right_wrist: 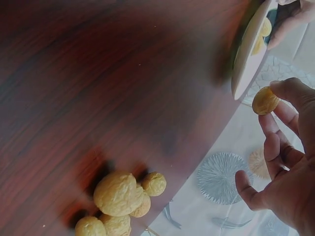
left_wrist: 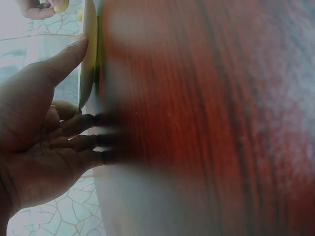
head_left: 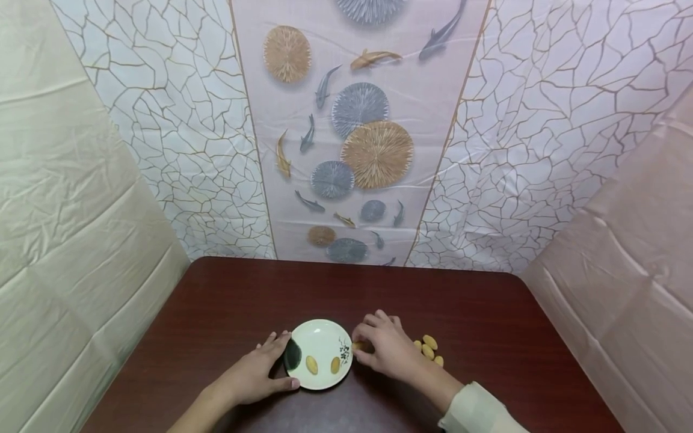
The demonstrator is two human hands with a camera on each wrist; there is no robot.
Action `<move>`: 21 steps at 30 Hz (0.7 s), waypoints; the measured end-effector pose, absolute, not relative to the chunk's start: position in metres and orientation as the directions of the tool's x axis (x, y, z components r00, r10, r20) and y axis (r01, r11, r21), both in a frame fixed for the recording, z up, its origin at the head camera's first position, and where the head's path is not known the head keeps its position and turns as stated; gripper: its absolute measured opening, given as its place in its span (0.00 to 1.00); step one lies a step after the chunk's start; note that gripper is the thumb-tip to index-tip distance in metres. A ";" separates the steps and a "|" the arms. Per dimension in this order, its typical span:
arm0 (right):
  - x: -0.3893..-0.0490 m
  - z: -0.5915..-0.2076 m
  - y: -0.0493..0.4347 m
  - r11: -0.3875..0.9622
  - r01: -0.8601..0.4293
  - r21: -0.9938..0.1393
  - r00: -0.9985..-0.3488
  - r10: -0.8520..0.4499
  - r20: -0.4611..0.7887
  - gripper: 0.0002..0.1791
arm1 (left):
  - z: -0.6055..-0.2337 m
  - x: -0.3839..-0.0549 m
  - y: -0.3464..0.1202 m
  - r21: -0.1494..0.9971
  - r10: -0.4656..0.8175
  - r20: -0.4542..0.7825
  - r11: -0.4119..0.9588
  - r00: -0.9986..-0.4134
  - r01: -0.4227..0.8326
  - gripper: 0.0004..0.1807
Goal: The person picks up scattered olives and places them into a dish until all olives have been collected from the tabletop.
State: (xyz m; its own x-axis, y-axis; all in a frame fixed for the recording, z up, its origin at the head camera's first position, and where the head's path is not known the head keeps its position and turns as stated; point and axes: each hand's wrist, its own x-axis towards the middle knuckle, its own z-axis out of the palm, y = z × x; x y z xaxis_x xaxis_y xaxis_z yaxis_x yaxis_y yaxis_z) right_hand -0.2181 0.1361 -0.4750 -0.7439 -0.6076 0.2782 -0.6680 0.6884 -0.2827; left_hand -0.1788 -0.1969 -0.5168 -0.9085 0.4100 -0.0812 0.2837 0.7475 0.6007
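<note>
A small round white plate (head_left: 319,338) with a dark green patch and a black floral print lies on the table. Two yellow, wrinkled oval fruits, one left (head_left: 311,364) and one right (head_left: 335,365), rest on it. My left hand (head_left: 257,376) touches the plate's left rim, its thumb at the near side and its fingers spread along the far left. Just off the right rim, my right hand (head_left: 387,349) pinches another yellow fruit (right_wrist: 266,101) between thumb and fingertips, above the table. In the left wrist view the plate (left_wrist: 88,54) appears edge-on.
Several more yellow fruits (head_left: 429,343) lie in a loose cluster on the table, partly behind my right forearm. The dark red-brown wooden table (head_left: 243,294) ends at a patterned cloth backdrop (head_left: 341,210). Pale cloth walls flank it left and right.
</note>
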 end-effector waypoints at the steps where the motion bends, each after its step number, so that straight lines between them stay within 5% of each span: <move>1: -0.219 -0.475 0.135 0.690 -0.666 -0.284 -0.746 -0.606 0.276 0.08 | -0.517 -0.179 -0.197 0.600 0.410 -0.081 0.748 -0.908 0.284 0.61; 21: -0.222 -0.474 0.116 0.686 -0.667 -0.290 -0.745 -0.623 0.240 0.07 | -0.514 -0.177 -0.196 0.612 0.409 -0.071 0.738 -0.910 0.285 0.61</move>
State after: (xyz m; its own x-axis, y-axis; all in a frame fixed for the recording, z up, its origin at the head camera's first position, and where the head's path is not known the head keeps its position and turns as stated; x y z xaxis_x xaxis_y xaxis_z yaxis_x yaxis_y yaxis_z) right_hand -0.2218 0.1164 -0.4738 -0.7448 -0.6229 0.2395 -0.6671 0.6862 -0.2900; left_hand -0.1773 -0.1955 -0.5141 -0.9097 0.4092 -0.0707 0.2845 0.7383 0.6115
